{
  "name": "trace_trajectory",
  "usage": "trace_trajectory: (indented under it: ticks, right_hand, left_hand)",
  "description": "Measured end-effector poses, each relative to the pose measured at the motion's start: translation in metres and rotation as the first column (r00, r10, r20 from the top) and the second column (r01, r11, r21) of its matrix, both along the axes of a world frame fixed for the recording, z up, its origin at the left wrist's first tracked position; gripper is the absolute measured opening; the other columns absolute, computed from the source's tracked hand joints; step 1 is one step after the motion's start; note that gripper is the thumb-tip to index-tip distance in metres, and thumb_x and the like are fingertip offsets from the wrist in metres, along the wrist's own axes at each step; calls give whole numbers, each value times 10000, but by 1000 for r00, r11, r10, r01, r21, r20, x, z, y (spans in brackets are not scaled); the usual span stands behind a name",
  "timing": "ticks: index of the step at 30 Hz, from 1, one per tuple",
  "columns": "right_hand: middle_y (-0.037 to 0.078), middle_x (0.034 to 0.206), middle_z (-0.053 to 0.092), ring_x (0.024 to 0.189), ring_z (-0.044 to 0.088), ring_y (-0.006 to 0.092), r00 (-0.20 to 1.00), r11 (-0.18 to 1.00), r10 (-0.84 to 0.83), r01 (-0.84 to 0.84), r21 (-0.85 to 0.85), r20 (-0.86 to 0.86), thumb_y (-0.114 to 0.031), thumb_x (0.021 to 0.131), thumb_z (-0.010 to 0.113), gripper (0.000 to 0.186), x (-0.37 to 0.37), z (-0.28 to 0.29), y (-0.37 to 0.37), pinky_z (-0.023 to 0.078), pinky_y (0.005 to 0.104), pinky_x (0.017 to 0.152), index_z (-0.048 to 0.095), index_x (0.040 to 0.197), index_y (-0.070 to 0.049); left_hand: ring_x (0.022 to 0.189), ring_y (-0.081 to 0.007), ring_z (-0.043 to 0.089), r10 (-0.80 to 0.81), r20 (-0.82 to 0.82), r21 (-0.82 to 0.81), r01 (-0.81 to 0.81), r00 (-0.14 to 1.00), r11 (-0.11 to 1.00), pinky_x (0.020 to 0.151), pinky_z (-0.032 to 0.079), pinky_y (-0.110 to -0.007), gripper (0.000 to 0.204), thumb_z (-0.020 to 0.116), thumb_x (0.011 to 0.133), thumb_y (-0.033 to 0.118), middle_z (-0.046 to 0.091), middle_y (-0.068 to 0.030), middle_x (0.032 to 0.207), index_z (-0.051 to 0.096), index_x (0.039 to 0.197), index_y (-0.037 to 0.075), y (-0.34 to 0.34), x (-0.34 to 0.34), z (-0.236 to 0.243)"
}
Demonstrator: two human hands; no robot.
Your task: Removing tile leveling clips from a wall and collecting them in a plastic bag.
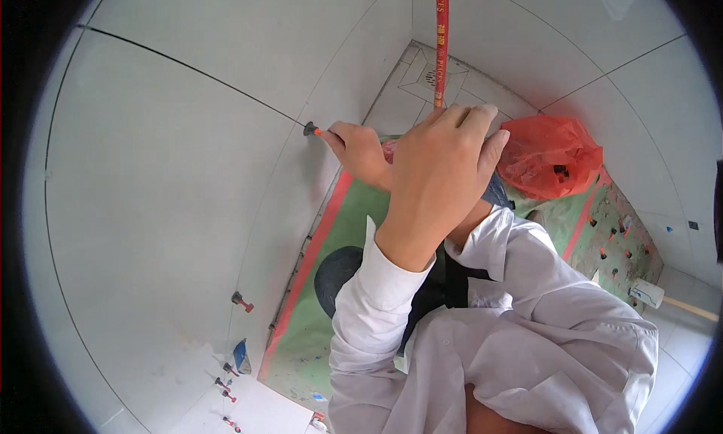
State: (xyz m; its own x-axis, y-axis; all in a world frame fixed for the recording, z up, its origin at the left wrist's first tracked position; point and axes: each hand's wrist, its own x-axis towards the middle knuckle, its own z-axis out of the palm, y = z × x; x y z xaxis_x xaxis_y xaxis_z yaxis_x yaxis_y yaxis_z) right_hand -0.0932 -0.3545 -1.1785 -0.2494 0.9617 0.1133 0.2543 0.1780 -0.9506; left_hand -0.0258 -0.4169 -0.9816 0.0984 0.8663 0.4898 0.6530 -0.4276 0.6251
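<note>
My right hand (pixel 360 157) reaches across to the left, beneath my other arm. Its thumb and fingers pinch the orange end of a black-and-orange tile levelling clip (pixel 311 129), which sits in a joint of the large pale wall tile (pixel 173 178). Nearer the camera, my left hand (pixel 444 159) shows its back. Its thumb stands apart from the partly bent fingers, and the palm is hidden. A red printed strip (pixel 441 46) comes down from the top edge and ends behind the left hand's knuckles. Whether that hand touches the strip cannot be told.
A red plastic bag (pixel 553 157) holding dark pieces lies right of my hands. Further clips sit lower along the wall joint, such as a red-and-black one (pixel 242 302). Green floor sheeting (pixel 301 336) lies below; a white-headed mallet (pixel 646 292) and loose clips are at right.
</note>
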Motion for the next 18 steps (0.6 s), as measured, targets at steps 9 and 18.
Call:
trace_trajectory:
  ticks: [9, 18]
  right_hand:
    - [162, 858, 723, 730, 691, 402, 990, 930, -13, -39, 365, 138, -246, 1046, 751, 215, 5, -16, -5, 551, 482, 640, 730, 986, -40]
    - [157, 867, 705, 764, 701, 415, 989, 979, 74, -97, 179, 127, -249, 1037, 753, 195, -7, -2, -10, 543, 526, 647, 715, 988, -64]
  left_hand:
    - [888, -301, 765, -12, -24, -7, 12, 1000, 1000, 739, 617, -430, 248, 787, 979, 271, 759, -102, 957, 752, 1116, 67, 0, 0, -2]
    - [907, -302, 768, 14, -96, -44, -18, 995, 999, 755, 620, -430, 250, 775, 990, 272, 766, -108, 975, 752, 1125, 62, -3, -16, -2]
